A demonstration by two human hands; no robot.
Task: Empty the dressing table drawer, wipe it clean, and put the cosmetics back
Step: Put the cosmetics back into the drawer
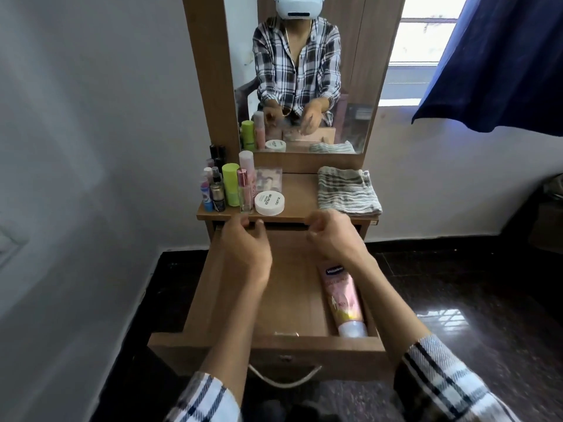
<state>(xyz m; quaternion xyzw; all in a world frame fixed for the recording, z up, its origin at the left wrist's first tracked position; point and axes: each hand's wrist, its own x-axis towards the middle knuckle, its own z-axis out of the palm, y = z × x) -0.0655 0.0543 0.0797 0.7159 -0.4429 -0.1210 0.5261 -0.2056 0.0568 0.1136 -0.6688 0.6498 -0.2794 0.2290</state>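
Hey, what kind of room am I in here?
Probably a bedroom or dressing corner at home: a wooden dressing table with a tall mirror, cosmetics bottles lined up on top, and a curtained window beside it.

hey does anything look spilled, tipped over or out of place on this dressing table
Nothing spilled or damaged. The bottles stand upright on the left of the top, and the cloth lies folded on the right. One pink tube lies alone in the open drawer.

One pink tube [342, 300] is lying in the drawer below the right fingers [316, 226]; one white jar [270, 203] and one folded cloth [347, 191] are sitting just beyond them, beside roughly ten bottles, hard to count.
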